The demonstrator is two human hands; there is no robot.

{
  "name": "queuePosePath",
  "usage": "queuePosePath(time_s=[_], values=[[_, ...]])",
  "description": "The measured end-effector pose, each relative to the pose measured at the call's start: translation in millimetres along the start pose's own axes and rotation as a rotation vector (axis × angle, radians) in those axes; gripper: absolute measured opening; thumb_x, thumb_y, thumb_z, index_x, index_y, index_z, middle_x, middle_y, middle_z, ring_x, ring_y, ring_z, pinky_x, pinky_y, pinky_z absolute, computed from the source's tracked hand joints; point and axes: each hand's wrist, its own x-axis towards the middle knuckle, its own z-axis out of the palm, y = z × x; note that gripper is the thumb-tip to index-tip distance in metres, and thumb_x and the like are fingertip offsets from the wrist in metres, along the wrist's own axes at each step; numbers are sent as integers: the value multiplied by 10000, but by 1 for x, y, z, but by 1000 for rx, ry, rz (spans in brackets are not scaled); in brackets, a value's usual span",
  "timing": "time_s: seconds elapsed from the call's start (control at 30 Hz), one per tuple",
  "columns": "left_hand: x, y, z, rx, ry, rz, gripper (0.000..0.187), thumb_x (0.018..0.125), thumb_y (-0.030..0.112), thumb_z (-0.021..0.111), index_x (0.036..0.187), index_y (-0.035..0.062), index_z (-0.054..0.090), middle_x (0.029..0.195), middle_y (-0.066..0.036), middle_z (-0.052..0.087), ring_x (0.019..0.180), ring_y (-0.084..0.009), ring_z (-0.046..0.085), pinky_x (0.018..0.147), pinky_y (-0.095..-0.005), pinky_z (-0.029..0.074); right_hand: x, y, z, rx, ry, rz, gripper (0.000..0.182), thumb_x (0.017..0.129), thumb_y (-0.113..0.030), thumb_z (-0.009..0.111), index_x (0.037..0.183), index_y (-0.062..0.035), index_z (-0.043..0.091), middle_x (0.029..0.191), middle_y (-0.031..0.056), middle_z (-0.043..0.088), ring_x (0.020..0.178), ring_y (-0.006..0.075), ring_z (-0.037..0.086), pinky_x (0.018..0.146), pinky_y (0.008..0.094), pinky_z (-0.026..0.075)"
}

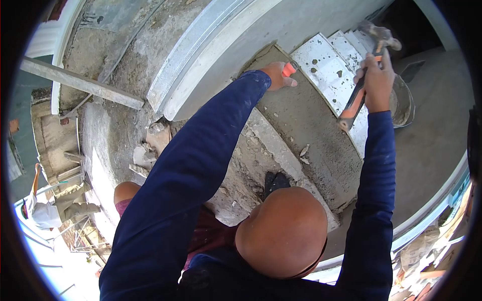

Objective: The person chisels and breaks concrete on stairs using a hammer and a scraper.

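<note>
My left hand is closed around a small orange object above the upper end of a step covered in wet grey mortar. What lies below the orange part is hidden by the fingers. On the right, my right hand grips a hammer by its orange and black handle. The hammer's metal head points up and away, above the white tiled steps, which are spotted with mortar. A few small chips lie on the mortar near its middle.
A bucket stands right of my right hand. A curved low wall runs along the left of the steps. A wooden beam slants at the upper left. Another person is at the far lower left. Rubble lies beside the steps.
</note>
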Motion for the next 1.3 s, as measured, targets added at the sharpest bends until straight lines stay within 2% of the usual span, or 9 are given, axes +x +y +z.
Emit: queuePosePath(time_s=[0.1, 0.4, 0.57, 0.7, 0.73, 0.87, 1.07, 1.17, 1.3], values=[[7, -7, 6, 80, -3, -35, 684, 819, 502, 764, 1307, 61, 576, 1252, -194, 623, 1167, -318, 598, 1002, -400, 462, -45, 16, 14, -355, -626, 337, 589, 959, -74, 568, 1512, -8, 379, 677, 25, 534, 467, 104, 506, 402, 287, 438], [8, -8, 2, 7, -52, -52, 739, 814, 526, 764, 1309, 18, 558, 1143, -176, 656, 992, -273, 662, 909, -388, 500, 63, -37, -40, 43, 259, -172, 64, 1001, -118, 518, 985, -58, 502, 764, 48, 580, 603, 119, 565, 529, 303, 512], [18, -8, 10, 158, 6, -65, 731, 816, 503, 776, 1320, 23, 554, 1056, -132, 670, 828, -202, 667, 841, -361, 513, -46, 32, 25, -521, -562, 223, 383, 989, -124, 538, 1349, 4, 520, 684, 32, 544, 458, 104, 499, 410, 272, 444], [23, -21, 11, 2, -44, -14, 721, 818, 482, 785, 1319, 20, 551, 991, -105, 668, 781, -180, 653, 797, -350, 517, -6, -11, -11, -209, -355, 192, 496, 1002, -157, 519, 1468, -15, 427, 729, 29, 560, 496, 88, 520, 419, 251, 442], [22, -21, 9, -38, -48, -6, 716, 817, 477, 787, 1317, 22, 553, 975, -101, 666, 774, -177, 650, 786, -348, 517, 12, -24, -25, -124, -186, 114, 226, 994, -151, 545, 1170, -9, 560, 710, 41, 570, 478, 115, 527, 413, 288, 459], [13, -13, 4, -24, -37, -33, 693, 814, 450, 796, 1313, 31, 561, 956, -95, 660, 766, -175, 645, 766, -346, 517, 72, 12, -51, 437, 87, -151, 130, 1015, -159, 512, 1051, -41, 552, 702, 57, 589, 499, 130, 540, 460, 292, 506], [27, -34, 17, 56, 53, 42, 695, 811, 474, 788, 1300, 30, 569, 964, -102, 664, 767, -182, 655, 774, -346, 520, -26, 11, 15, -195, -502, 447, 406, 993, -145, 547, 1365, 15, 510, 663, 26, 538, 441, 116, 511, 378, 283, 429], [25, -32, 16, 79, 70, 28, 696, 810, 487, 784, 1296, 35, 574, 971, -110, 681, 827, -205, 672, 812, -359, 517, 10, -50, -23, -145, -192, 144, 439, 1032, -184, 480, 1444, -35, 455, 721, 42, 562, 496, 103, 519, 421, 258, 453], [17, -20, 9, 4, -20, -38, 693, 815, 489, 781, 1304, 45, 571, 990, -121, 686, 859, -208, 672, 830, -360, 514, 100, -31, -93, 357, 79, -202, 111, 1043, -161, 456, 1008, -70, 510, 787, 77, 584, 612, 144, 577, 510, 294, 512]])
